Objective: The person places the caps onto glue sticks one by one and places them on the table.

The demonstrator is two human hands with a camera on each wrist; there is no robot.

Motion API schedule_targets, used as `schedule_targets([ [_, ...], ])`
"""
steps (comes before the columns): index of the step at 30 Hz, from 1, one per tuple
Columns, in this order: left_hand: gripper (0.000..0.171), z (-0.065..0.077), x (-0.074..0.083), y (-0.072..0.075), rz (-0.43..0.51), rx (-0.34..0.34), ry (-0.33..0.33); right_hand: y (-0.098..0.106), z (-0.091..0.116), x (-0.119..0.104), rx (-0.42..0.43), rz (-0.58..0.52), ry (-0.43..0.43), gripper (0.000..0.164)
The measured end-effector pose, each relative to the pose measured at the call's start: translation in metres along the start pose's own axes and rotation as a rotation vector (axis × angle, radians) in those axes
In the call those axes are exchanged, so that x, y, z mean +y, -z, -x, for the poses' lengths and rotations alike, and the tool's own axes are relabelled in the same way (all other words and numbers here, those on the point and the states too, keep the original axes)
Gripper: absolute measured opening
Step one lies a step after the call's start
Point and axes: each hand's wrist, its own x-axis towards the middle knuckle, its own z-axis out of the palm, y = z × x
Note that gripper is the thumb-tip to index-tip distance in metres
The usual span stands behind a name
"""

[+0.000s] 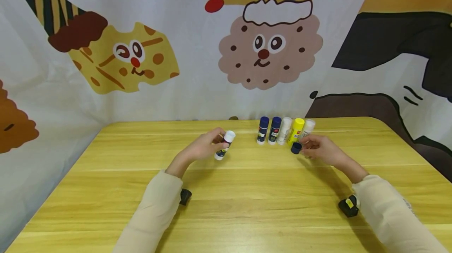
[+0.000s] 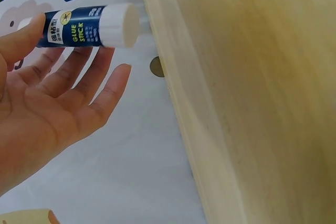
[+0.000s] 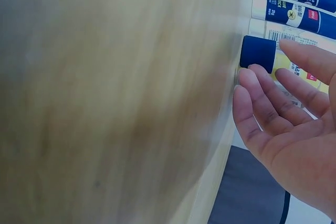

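My left hand (image 1: pixel 205 146) pinches a navy-labelled glue stick (image 1: pixel 223 146) between thumb and fingers, tilted above the table. Its cap is off; both ends show white, and "GLUE STICK" is readable on the label (image 2: pixel 73 27) in the left wrist view. My right hand (image 1: pixel 323 151) is beside a dark blue cap (image 1: pixel 296 148), fingers loosely bent with the tips next to it. In the right wrist view the cap (image 3: pixel 257 54) stands upright on the table, and the thumb lies just off its side; whether a fingertip touches it I cannot tell.
Several capped glue sticks stand in a row at the back: two navy ones (image 1: pixel 263 130), a white one (image 1: pixel 284 131), a yellow one (image 1: pixel 296 129) and another white one (image 1: pixel 309 126). Behind the wooden table (image 1: pixel 247 206) hangs a cartoon-printed cloth (image 1: pixel 197 100).
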Motion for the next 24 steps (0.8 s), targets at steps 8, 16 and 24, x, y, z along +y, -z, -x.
schedule_targets([
  [8,0.020,0.0030,-0.0014,-0.0008,0.005,-0.008,-0.046,-0.0010,-0.0035,0.0013,-0.012,0.025,-0.010,0.039],
  [16,0.019,0.0064,-0.0005,-0.0011,0.009,-0.008,-0.068,-0.0025,-0.0045,0.0018,-0.014,0.036,-0.021,0.040],
  [24,0.021,0.0093,0.0025,-0.0004,0.011,-0.021,-0.082,-0.0038,-0.0038,-0.0030,-0.025,0.014,-0.028,0.034],
])
